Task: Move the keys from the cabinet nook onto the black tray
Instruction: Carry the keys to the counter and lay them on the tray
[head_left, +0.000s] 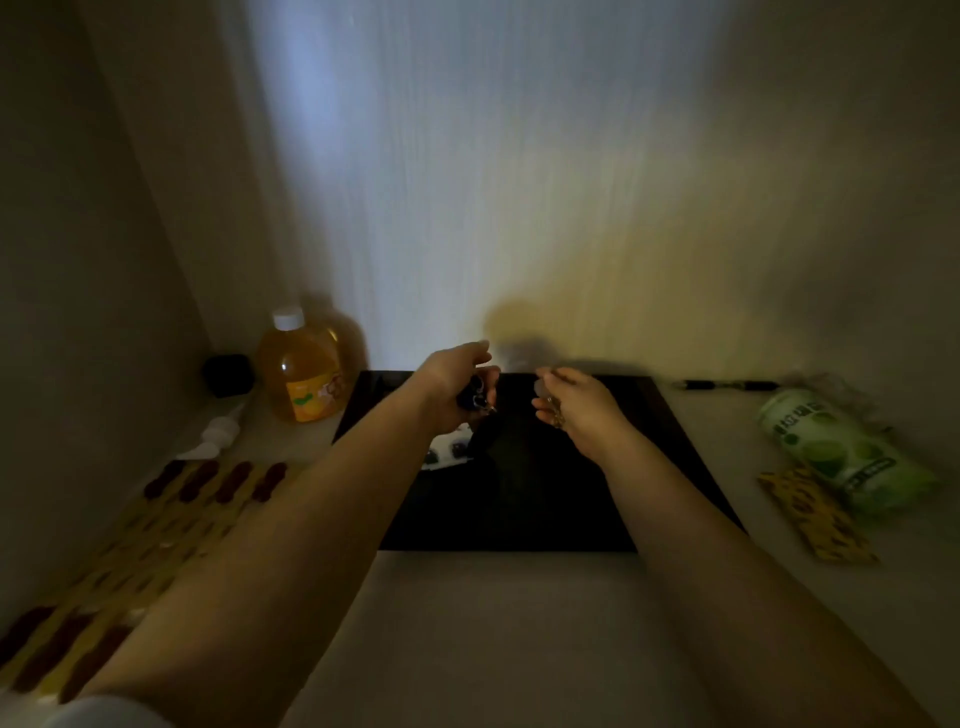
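Over the black tray (649, 483), the left hand (457, 376) curls its fingers around dark keys (475, 397); the right hand (576, 402) pinches a brass bunch (555, 410). Best lower both before letting go, clear of the white item (449, 449).

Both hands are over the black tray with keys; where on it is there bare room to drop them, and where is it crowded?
The black tray is bare across its right half and near edge, below the right hand. Its left middle is crowded: a white item lies under the left hand. Off-tray, the shelf in front is bare; the bottle and green packet fill the sides.
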